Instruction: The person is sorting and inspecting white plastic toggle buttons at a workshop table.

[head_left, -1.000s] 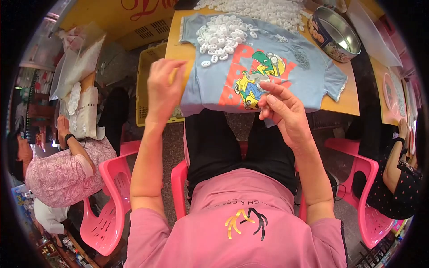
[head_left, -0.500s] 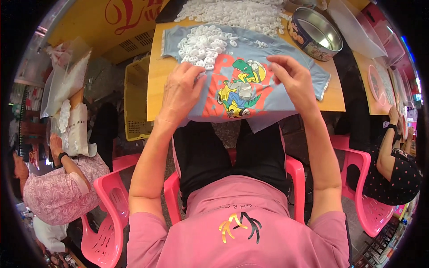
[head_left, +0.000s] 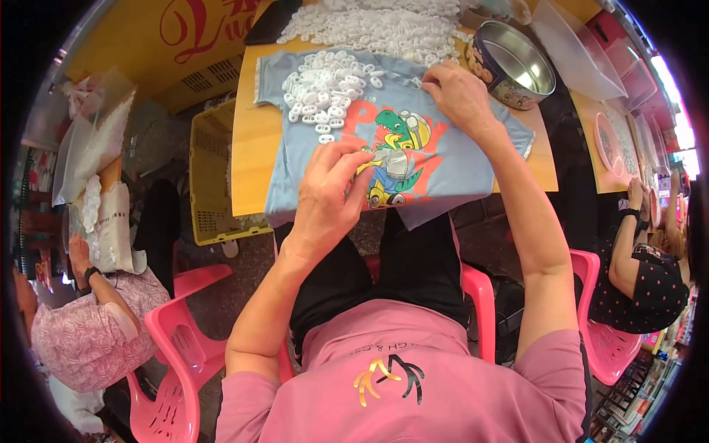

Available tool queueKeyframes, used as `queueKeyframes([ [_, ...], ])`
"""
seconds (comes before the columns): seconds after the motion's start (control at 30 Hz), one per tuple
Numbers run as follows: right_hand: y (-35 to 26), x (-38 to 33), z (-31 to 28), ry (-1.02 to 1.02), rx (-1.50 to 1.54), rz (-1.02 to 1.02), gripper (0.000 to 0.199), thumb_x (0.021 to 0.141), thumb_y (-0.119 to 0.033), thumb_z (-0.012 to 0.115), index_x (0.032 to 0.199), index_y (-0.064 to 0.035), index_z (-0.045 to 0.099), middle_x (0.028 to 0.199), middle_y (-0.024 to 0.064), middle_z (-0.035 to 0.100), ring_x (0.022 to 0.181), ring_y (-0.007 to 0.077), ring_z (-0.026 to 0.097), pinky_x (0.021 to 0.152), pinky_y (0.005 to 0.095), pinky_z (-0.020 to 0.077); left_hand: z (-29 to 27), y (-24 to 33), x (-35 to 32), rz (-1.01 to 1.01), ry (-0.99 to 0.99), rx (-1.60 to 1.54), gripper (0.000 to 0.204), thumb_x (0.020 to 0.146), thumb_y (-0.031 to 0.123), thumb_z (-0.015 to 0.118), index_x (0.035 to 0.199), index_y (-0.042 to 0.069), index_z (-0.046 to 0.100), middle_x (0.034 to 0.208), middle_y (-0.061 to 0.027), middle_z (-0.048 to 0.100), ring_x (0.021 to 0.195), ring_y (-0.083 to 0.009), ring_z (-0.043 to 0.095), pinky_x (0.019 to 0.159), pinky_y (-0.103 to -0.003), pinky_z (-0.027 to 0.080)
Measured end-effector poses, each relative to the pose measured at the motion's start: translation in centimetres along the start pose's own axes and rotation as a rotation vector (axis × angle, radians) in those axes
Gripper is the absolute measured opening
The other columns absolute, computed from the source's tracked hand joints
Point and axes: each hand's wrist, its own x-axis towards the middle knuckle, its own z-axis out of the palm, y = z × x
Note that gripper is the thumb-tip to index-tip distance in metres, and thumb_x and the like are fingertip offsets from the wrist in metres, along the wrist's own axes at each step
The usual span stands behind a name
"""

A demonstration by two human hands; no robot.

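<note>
A light blue T-shirt (head_left: 461, 177) with a dinosaur print lies spread in front of me. On its upper left sits a pile of small white oval plastic pieces (head_left: 317, 85) with two holes each; one loose piece (head_left: 326, 139) lies just beyond my left fingers. Low over the print, my left hand (head_left: 331, 188) is closed, thumb and fingers drawn together; whatever they hold is hidden. My right hand (head_left: 461, 96) is at the shirt's upper right, fingertips pinched beside a few small white pieces. I cannot make out what is in that pinch.
A much larger heap of white pieces (head_left: 377, 28) covers the far part of the wooden table (head_left: 247, 155). A round tin (head_left: 513, 94) stands at the back right, and a yellow crate (head_left: 198, 173) is left of the table. Co-workers sit on both sides near pink chairs (head_left: 177, 354).
My left hand has come down and right, away from the pile and onto the print. My right hand has moved up to the small pieces, and its fingers have closed.
</note>
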Motion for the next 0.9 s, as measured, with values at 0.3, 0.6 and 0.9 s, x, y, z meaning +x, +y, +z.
queueKeyframes([
  [0.3, -2.0, -3.6, -2.4, -0.214, 1.185, 0.298, 0.025, 0.091, -0.023, 0.07, 0.106, -0.0031, 0.072, 0.086, 0.0004, 0.067, 0.072, 0.0067, 0.06, 0.068, 0.023, 0.0493, 1.7, 0.2, 0.6, -0.24, 0.039, -0.433, 0.013, 0.09, 0.003, 0.066, 0.103, -0.001, 0.067, 0.093, -0.0073, 0.063, 0.076, -0.0128, 0.06, 0.068, -0.026, 0.049],
  [0.6, -6.7, -9.7, -2.9, -0.13, 1.432, 0.351, 0.02, 0.094, -0.016, 0.067, 0.107, -0.0007, 0.067, 0.087, 0.0026, 0.068, 0.068, 0.0051, 0.058, 0.061, 0.0195, 0.0486, 4.0, 2.2, 1.2, -0.107, 0.131, -0.399, 0.024, 0.087, -0.001, 0.067, 0.11, 0.001, 0.062, 0.097, -0.009, 0.064, 0.077, -0.0172, 0.064, 0.07, -0.03, 0.052],
  [0.9, -7.9, -12.5, -3.1, -0.126, 1.454, 0.354, 0.018, 0.096, -0.01, 0.064, 0.109, 0.0017, 0.067, 0.092, 0.004, 0.068, 0.074, 0.0077, 0.062, 0.068, 0.0238, 0.0553, 4.2, 2.1, 0.0, 0.073, 0.146, -0.236, 0.023, 0.083, -0.007, 0.068, 0.104, 0.0, 0.062, 0.094, -0.0116, 0.065, 0.079, -0.0214, 0.065, 0.07, -0.032, 0.052],
])
